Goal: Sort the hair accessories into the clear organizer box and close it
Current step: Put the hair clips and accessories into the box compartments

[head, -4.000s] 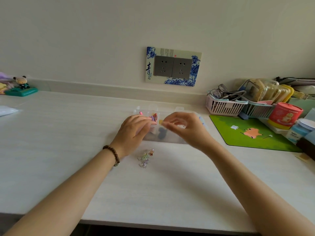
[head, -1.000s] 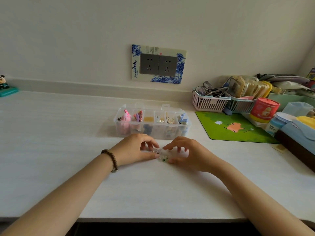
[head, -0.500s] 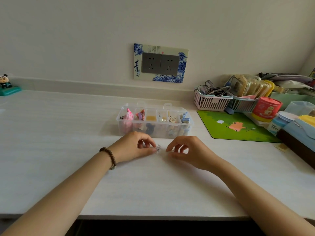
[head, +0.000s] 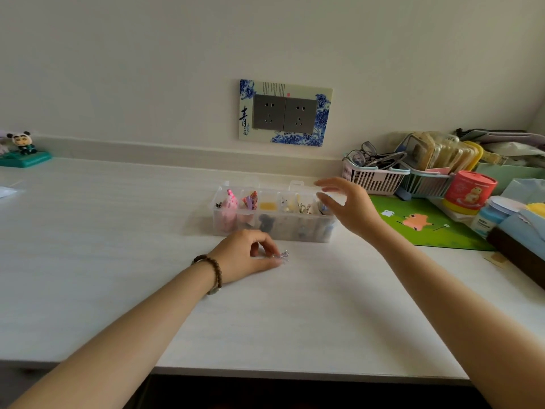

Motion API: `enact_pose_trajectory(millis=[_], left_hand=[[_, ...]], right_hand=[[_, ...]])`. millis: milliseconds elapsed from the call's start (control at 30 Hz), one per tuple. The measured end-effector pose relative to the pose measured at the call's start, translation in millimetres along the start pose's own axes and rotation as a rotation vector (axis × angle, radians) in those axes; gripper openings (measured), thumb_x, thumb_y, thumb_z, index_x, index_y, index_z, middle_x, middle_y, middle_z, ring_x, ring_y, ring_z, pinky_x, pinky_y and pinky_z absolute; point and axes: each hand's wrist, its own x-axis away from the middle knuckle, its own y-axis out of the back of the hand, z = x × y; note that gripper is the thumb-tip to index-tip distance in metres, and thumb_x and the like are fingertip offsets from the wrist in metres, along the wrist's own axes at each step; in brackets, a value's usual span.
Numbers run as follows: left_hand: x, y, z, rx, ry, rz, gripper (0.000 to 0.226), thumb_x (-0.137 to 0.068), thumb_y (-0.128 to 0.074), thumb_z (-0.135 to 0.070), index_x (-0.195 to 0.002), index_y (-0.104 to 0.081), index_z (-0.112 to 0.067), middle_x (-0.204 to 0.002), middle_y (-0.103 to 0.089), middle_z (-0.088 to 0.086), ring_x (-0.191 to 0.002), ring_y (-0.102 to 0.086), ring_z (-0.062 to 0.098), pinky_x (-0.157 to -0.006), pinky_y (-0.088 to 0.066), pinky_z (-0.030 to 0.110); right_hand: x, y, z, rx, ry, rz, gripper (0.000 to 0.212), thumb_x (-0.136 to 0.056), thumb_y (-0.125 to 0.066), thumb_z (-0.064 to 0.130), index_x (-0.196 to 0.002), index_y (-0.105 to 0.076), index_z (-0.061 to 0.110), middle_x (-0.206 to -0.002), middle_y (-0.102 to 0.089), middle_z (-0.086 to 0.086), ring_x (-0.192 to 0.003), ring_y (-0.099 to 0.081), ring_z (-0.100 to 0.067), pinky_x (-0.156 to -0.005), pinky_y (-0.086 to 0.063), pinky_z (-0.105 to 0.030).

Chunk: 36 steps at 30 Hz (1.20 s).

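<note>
Tabletop (head: 147, 290) of white, faintly grained laminate carries everything. Nearest, the left hand (head: 244, 256), a brown bead bracelet (head: 213, 273) at its wrist, rests low and pinches a small translucent purple-tinted hair clip (head: 282, 255) between thumb and fingertips. The clip touches the surface just in front of the box, not yet in it. Beyond stands the long clear plastic organizer box (head: 283, 231), its row of compartments holding pink, orange, yellow and darker pieces, with the lid apparently folded back behind. The right hand (head: 346, 208) hovers over the box's right end, fingers loosely spread, seemingly holding nothing, though blurred. The clip looks tiny and slick, so a shallow pinch could let it slip or land in the wrong compartment. A bump could slide the light box, and the pink piece standing above the rim may stop the lid latching.
</note>
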Motion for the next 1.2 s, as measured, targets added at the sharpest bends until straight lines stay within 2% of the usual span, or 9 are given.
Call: enact_pose_trajectory(millis=[167, 267, 367, 433, 500, 600, 833, 1067, 1200], left_hand=[[-1.6, -4.4, -5.4, 0.114, -0.028, -0.019, 0.015, -0.072, -0.075, -0.033, -0.075, -0.062, -0.026, -0.077, -0.065, -0.008, -0.068, -0.056, 0.003, -0.061, -0.044, 0.015], [-4.6, -3.9, -10.9, 0.204, -0.069, -0.100, 0.013, -0.074, -0.074, -0.026, -0.077, -0.064, -0.020, -0.078, -0.066, -0.007, -0.071, -0.057, 0.004, -0.062, -0.043, 0.014], [-12.5, 6.5, -27.8, 0.270, -0.164, -0.220, 0.009, -0.074, -0.074, -0.018, -0.079, -0.066, -0.014, -0.075, -0.066, -0.009, -0.068, -0.058, 0.001, -0.063, -0.043, 0.012], [-21.5, 17.4, -43.6, 0.218, -0.233, -0.259, 0.007, -0.076, -0.072, -0.019, -0.080, -0.067, -0.018, -0.075, -0.066, -0.010, -0.068, -0.057, -0.001, -0.062, -0.043, 0.011], [-36.4, 28.1, -56.3, 0.162, -0.254, -0.272, 0.005, -0.077, -0.070, -0.022, -0.081, -0.067, -0.021, -0.079, -0.067, -0.010, -0.069, -0.057, 0.000, -0.061, -0.044, 0.011], [-69.6, 34.8, -64.3, 0.058, -0.210, -0.254, 0.006, -0.080, -0.068, -0.024, -0.084, -0.066, -0.021, -0.083, -0.068, -0.008, -0.075, -0.060, 0.003, -0.063, -0.044, 0.010], [-112.6, 12.9, -51.6, -0.241, -0.079, 0.008, 0.008, -0.082, -0.065, -0.028, -0.088, -0.067, -0.023, -0.091, -0.068, -0.006, -0.087, -0.061, 0.008, -0.085, -0.050, 0.031], [-100.7, 43.1, -34.5, -0.191, -0.118, -0.162, 0.028, -0.090, -0.050, -0.038, -0.112, -0.059, -0.023, -0.115, -0.059, -0.010, -0.107, -0.050, 0.006, -0.095, -0.037, 0.027], [-81.7, 69.8, -1.2, 0.027, 0.069, -0.344, 0.041, -0.089, -0.048, -0.043, -0.123, -0.051, -0.021, -0.129, -0.050, -0.007, -0.114, -0.044, 0.005, -0.095, -0.033, 0.025]], right_hand=[[14.4, -12.0, -14.3, -0.148, -0.113, -0.165, 0.022, -0.090, -0.057, 0.025, -0.111, -0.063, 0.018, -0.108, -0.066, 0.004, -0.104, -0.060, -0.011, -0.101, -0.044, -0.037], [23.5, -21.5, -21.6, -0.287, -0.182, -0.090, 0.028, -0.093, -0.052, 0.030, -0.118, -0.060, 0.022, -0.125, -0.057, 0.007, -0.120, -0.052, -0.012, -0.108, -0.037, -0.040], [26.3, -27.2, -22.9, -0.331, -0.198, -0.048, 0.032, -0.094, -0.049, 0.028, -0.124, -0.057, 0.021, -0.144, -0.043, 0.001, -0.132, -0.038, -0.009, -0.112, -0.030, -0.034], [27.4, -28.7, -19.4, -0.398, -0.215, -0.023, 0.034, -0.096, -0.045, 0.025, -0.127, -0.054, 0.016, -0.148, -0.039, -0.001, -0.132, -0.033, -0.003, -0.112, -0.026, -0.027], [27.0, -28.7, -19.5, -0.460, -0.245, -0.013, 0.037, -0.098, -0.040, 0.028, -0.130, -0.052, 0.015, -0.148, -0.039, 0.002, -0.133, -0.032, -0.004, -0.115, -0.024, -0.031], [25.7, -25.4, -21.0, -0.511, -0.291, -0.024, 0.042, -0.098, -0.034, 0.038, -0.130, -0.053, 0.019, -0.146, -0.041, 0.005, -0.135, -0.033, -0.007, -0.116, -0.026, -0.044], [25.7, -26.1, -23.1, -0.454, -0.265, -0.002, 0.043, -0.099, -0.030, 0.039, -0.129, -0.054, 0.020, -0.147, -0.039, 0.004, -0.136, -0.032, -0.009, -0.115, -0.026, -0.046], [26.0, -26.0, -19.6, -0.433, -0.253, -0.022, 0.039, -0.097, -0.037, 0.037, -0.129, -0.054, 0.022, -0.145, -0.041, 0.004, -0.134, -0.035, -0.009, -0.115, -0.027, -0.041], [22.1, -24.9, -17.4, -0.487, -0.300, -0.038, 0.042, -0.090, -0.052, 0.040, -0.130, -0.050, 0.027, -0.145, -0.040, 0.005, -0.131, -0.040, -0.012, -0.104, -0.036, -0.033]])
